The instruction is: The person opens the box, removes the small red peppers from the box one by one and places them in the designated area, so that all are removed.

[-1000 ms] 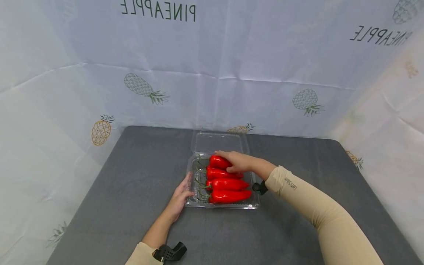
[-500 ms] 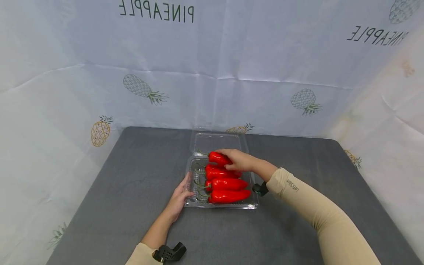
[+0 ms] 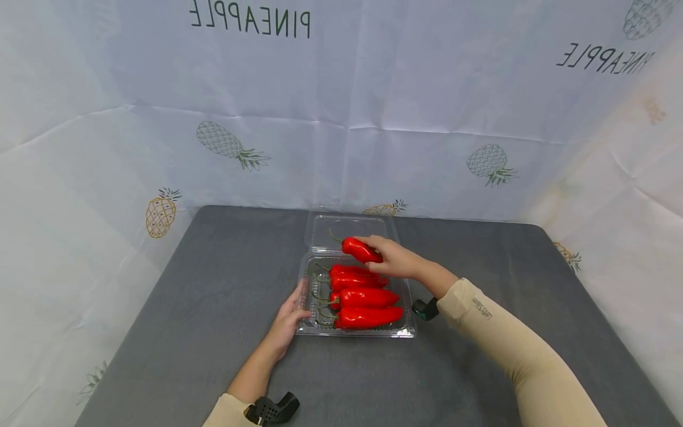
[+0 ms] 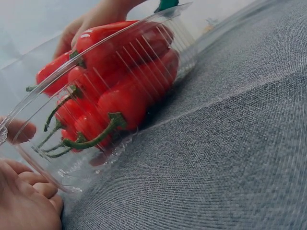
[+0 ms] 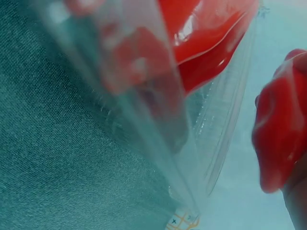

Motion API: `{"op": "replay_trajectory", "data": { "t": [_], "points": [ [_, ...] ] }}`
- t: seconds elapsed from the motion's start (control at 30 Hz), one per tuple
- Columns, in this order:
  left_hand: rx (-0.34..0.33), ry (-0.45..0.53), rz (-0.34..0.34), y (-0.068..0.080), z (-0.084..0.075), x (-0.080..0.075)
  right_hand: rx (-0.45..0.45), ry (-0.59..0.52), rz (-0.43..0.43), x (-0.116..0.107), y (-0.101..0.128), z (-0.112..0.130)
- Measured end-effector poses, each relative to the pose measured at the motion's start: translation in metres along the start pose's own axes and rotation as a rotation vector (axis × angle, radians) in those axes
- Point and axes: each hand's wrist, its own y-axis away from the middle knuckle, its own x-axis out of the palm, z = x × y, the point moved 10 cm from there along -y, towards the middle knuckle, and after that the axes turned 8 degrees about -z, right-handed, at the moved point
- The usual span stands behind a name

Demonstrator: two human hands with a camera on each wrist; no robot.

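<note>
A long red pepper (image 3: 362, 250) with a thin green stem is gripped in my right hand (image 3: 396, 258), raised over the back of a clear plastic container (image 3: 356, 335). The right wrist view shows that pepper (image 5: 280, 129) apart from the others. Several more red peppers (image 3: 368, 298) lie side by side in the container, stems to the left. My left hand (image 3: 286, 317) holds the container's left side, thumb over the rim and fingers outside. In the left wrist view its thumb (image 4: 21, 130) shows at the wall, and the green stems (image 4: 98, 139) appear through the plastic.
The container's clear lid (image 3: 349, 230) lies folded back behind it. A grey cloth-covered table (image 3: 224, 284) spreads around. Behind and beside it hangs a pale curtain (image 3: 416, 89) printed with pineapples. A black wrist device (image 3: 272, 409) sits on the left forearm.
My right hand has lifted the rearmost pepper out of the container, up and slightly right, tilting it. The left hand has stayed at the container's left side.
</note>
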Motion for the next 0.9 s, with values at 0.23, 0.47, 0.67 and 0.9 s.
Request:
{"op": "replay_trajectory", "data": {
  "t": [0.23,0.47,0.67,0.9],
  "points": [
    [-0.016,-0.016,-0.005,0.0,0.001,0.0,0.041,-0.053,-0.049,-0.007,0.007,-0.01],
    [-0.017,-0.01,-0.013,0.001,-0.001,-0.001,0.146,-0.02,-0.147,-0.023,0.016,-0.027],
    [-0.013,-0.026,-0.018,0.001,0.002,-0.001,0.223,-0.029,-0.241,-0.037,0.023,-0.046],
    [-0.027,-0.039,-0.026,0.0,0.005,-0.002,0.291,-0.077,-0.345,-0.048,0.027,-0.063]
  ]
}}
